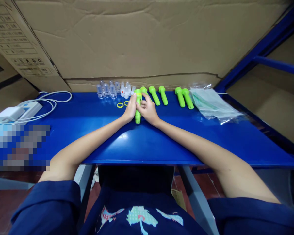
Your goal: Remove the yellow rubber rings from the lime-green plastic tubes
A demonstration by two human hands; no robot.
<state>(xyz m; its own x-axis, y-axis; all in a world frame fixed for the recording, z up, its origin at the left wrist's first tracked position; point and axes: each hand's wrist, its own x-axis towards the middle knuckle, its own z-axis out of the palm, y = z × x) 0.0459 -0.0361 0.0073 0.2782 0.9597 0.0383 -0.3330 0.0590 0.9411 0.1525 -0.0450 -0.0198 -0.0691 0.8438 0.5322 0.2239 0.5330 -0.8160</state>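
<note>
A lime-green flashlight (138,117) stands nearly upright over the blue table, its wide head toward the back. My left hand (130,108) is closed on its left side, near the head. From the right, my right hand (149,110) grips the same flashlight with bent fingers. Just left of my hands lie thin yellow rings (120,105), one partly covered by my left hand. Behind them are several clear plastic caps (106,90) and small white-based clear pieces (126,91). More green flashlights (154,95) lie behind and right of my right hand.
Two green flashlights (179,97) lie farther right, beside a clear plastic bag (214,104) with pale contents. A white power strip (30,109) with looped cable is at the left, near a blurred-out patch. Cardboard (137,42) walls the back; a blue metal frame (253,49) rises at right.
</note>
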